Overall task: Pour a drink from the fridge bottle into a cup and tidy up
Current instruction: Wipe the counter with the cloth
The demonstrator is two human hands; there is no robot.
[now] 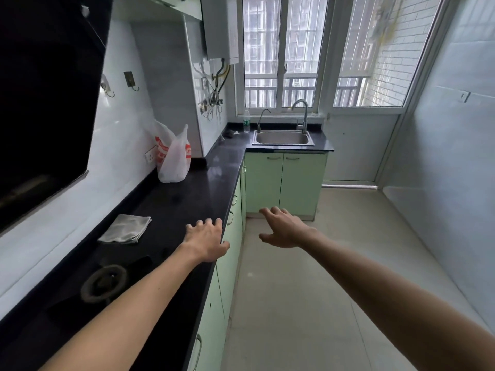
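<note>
Bottle (246, 121) stood far off by the sink while both hands were empty

A person stood in a narrow kitchen with both bare arms stretched forward. The left hand (207, 241) was over the front edge of a black counter (187, 199), fingers loosely spread and holding nothing; whether it touched the edge could not be told. The right hand (285, 228) was out over the pale floor, fingers relaxed and apart, also holding nothing.

A clear bottle with a green label stood upright at the far end of the counter, just beside a steel sink (282, 137) under the window, well apart from both hands. Whether it was the fridge bottle could not be told. No fridge and no cup were in view.

Nearer, a folded grey cloth (126, 228) lay flat on the counter, a white and red plastic bag (174, 156) stood against the wall tiles, and a gas burner (103, 282) sat beside the left forearm.

Nothing showed a poured drink. By the look of it, fetching the bottle, finding a cup, pouring and tidying were all left to do, though the scene alone could not rule out that everything was already put away.
</note>
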